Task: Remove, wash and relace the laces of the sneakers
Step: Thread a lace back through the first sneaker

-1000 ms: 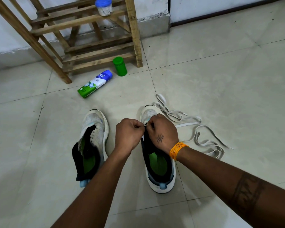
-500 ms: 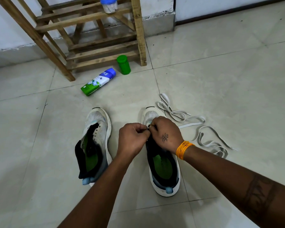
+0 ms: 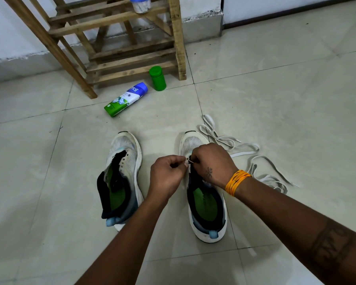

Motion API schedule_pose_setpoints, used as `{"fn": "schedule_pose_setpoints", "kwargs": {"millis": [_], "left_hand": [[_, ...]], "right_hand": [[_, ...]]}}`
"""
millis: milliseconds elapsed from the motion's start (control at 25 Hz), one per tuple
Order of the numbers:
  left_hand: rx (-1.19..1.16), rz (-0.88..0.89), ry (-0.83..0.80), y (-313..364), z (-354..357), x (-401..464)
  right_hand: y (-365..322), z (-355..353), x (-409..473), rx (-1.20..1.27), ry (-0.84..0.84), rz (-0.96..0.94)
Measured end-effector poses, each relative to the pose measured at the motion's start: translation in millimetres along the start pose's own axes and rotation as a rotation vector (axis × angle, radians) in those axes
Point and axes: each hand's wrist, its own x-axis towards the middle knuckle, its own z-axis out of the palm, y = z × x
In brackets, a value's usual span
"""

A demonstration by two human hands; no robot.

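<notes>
Two white sneakers with green insoles stand on the tiled floor, both unlaced. The left sneaker (image 3: 123, 177) leans outward, untouched. Over the front eyelets of the right sneaker (image 3: 207, 204) my two hands meet. My left hand (image 3: 168, 174) pinches the sneaker's white eyelet edge between thumb and fingers. My right hand (image 3: 213, 163), with an orange thread band at the wrist, pinches a thin white lace tip at that eyelet. Loose white laces (image 3: 245, 155) lie in loops on the floor to the right of that sneaker.
A wooden rack (image 3: 119, 46) stands against the wall at the back, with a blue-lidded jar (image 3: 141, 4) on a shelf. A green bottle (image 3: 157, 78) stands by its leg. A green and white spray can (image 3: 126, 99) lies on the floor beyond the sneakers.
Both hands stay at the right sneaker's front eyelets. A short white lace tip now shows between the fingertips. The camera has drifted slightly.
</notes>
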Motion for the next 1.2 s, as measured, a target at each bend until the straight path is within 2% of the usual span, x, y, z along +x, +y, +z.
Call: {"fn": "schedule_pose_setpoints", "kwargs": {"millis": [120, 240, 320, 520, 640, 760, 880, 1000, 1200], "left_hand": [[0.062, -0.007, 0.002, 12, 1, -11], [0.127, -0.015, -0.072, 23, -1, -20], [0.273, 0.023, -0.111, 31, 0, -23], [0.689, 0.117, -0.075, 53, 2, -9], [0.763, 0.151, -0.041, 60, 5, 3], [0.632, 0.132, 0.015, 45, 7, 12], [0.306, 0.020, 0.047, 33, 3, 15], [0.036, -0.110, 0.008, 28, -1, 16], [-0.043, -0.140, 0.002, 25, -3, 15]], "right_hand": [[0, 2, -2, 0.014, 0.019, 0.032], [-2, 4, -4, 0.021, 0.006, 0.036], [-3, 4, -5, 0.052, 0.012, 0.049], [-3, 6, -6, 0.104, 0.073, 0.101], [-2, 6, -8, 0.119, 0.101, 0.112], [-2, 8, -9, 0.133, 0.127, 0.098], [-1, 9, -11, 0.179, 0.177, 0.100], [-3, 11, -14, 0.229, 0.210, 0.110], [-6, 11, -9, 0.184, 0.188, 0.051]]}}
